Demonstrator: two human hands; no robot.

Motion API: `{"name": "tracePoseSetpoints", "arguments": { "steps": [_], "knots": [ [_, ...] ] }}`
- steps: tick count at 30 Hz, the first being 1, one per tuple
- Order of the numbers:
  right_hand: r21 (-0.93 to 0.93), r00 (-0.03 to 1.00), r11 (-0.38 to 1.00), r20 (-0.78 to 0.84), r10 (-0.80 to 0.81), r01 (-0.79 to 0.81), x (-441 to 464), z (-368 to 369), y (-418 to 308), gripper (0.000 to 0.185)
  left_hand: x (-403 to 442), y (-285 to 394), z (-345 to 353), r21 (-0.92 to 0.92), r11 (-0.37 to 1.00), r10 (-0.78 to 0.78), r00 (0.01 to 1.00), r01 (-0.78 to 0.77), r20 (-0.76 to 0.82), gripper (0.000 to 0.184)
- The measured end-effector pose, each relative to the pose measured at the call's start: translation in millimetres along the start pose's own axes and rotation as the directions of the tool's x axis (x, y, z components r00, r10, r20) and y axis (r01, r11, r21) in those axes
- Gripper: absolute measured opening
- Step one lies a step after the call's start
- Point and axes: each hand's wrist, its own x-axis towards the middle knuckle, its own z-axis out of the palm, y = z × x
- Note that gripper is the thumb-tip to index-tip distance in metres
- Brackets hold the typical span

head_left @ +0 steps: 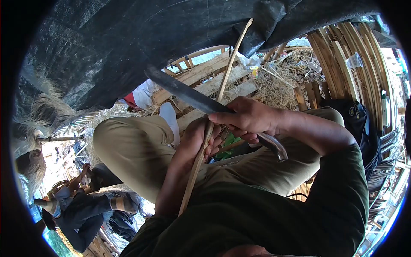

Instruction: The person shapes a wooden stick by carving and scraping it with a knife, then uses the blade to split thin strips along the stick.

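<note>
My left hand is closed around a thin wooden stick, which slants from the dark sheet above down to my chest. My right hand grips a machete, its broad dark blade pointing to the upper left. The curved end of the handle sticks out below that hand. Where the blade crosses the stick, just above my left hand, the two look to be in contact. Part of the stick is covered by my left fingers.
A black plastic sheet hangs overhead. Wooden planks stand at the right, near a black bag. Dry straw and scraps cover the ground ahead. Another person sits at the lower left.
</note>
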Motion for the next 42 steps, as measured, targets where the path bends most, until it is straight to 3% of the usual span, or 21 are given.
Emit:
{"name": "tracePoseSetpoints", "arguments": {
  "steps": [4, 7, 10, 13, 19, 22, 25, 28, 31, 32, 35, 38, 42],
  "knots": [
    [0.105, 0.994, 0.994, 0.104, 0.029, -0.040, -7, -2, -1, 0.051, 8, -4, -9, 0.090, 0.996, 0.000, 0.999, -0.003, 0.033, 0.046],
    [-0.047, 0.998, 0.997, 0.018, -0.066, 0.067, -18, 6, -4, 0.052, 12, -5, -12, 0.053, 0.998, -0.019, 1.000, 0.018, 0.018, 0.043],
    [0.107, 0.994, 0.993, 0.090, -0.057, 0.048, -29, 8, -8, 0.050, 9, -2, -2, 0.120, 0.991, 0.056, 0.998, -0.052, -0.034, 0.040],
    [0.195, 0.996, 0.980, 0.077, -0.043, 0.027, -32, 8, -4, 0.051, 11, -3, -2, 0.128, 0.991, 0.061, 0.992, -0.047, -0.110, 0.037],
    [0.334, 0.994, 0.942, 0.106, -0.025, -0.012, -31, 9, 6, 0.050, 9, 1, 2, 0.218, 0.976, 0.042, 0.993, -0.017, -0.112, 0.039],
    [0.237, 0.997, 0.969, -0.048, -0.056, 0.066, -29, 8, 3, 0.048, 13, -4, 1, 0.100, 0.994, 0.055, 0.994, -0.046, -0.090, 0.043],
    [-0.108, 0.938, 0.972, -0.257, -0.230, 0.209, -17, -3, 11, 0.044, 14, -5, -7, 0.005, 1.000, -0.023, 0.999, 0.023, 0.039, 0.045],
    [-0.205, 0.934, 0.953, -0.236, -0.269, 0.223, -16, -16, 8, 0.039, 10, -6, -2, -0.092, 0.996, -0.012, 1.000, 0.015, 0.025, 0.020],
    [-0.272, 0.937, 0.946, -0.246, -0.247, 0.178, -16, -20, 5, 0.034, 4, -2, 8, -0.076, 0.997, -0.005, 0.998, 0.000, -0.069, 0.019],
    [-0.291, 0.938, 0.943, -0.255, -0.237, 0.159, -16, -21, 5, 0.032, 5, -3, 6, -0.064, 0.998, -0.006, 0.999, 0.004, -0.031, 0.022],
    [-0.087, 0.941, 0.970, -0.238, -0.242, 0.228, -7, -25, 21, 0.025, 10, -5, -5, -0.051, 0.999, -0.005, 0.998, 0.008, 0.056, 0.030],
    [-0.084, 0.957, 0.969, -0.155, -0.245, 0.234, -1, -21, 27, 0.035, 10, -6, -5, -0.087, 0.996, 0.014, 0.998, -0.009, 0.054, 0.027],
    [-0.252, 0.970, 0.944, -0.064, -0.235, 0.212, -7, -6, 20, 0.027, 12, -10, -7, -0.061, 0.998, 0.008, 1.000, -0.007, 0.012, 0.028]
  ]
}}
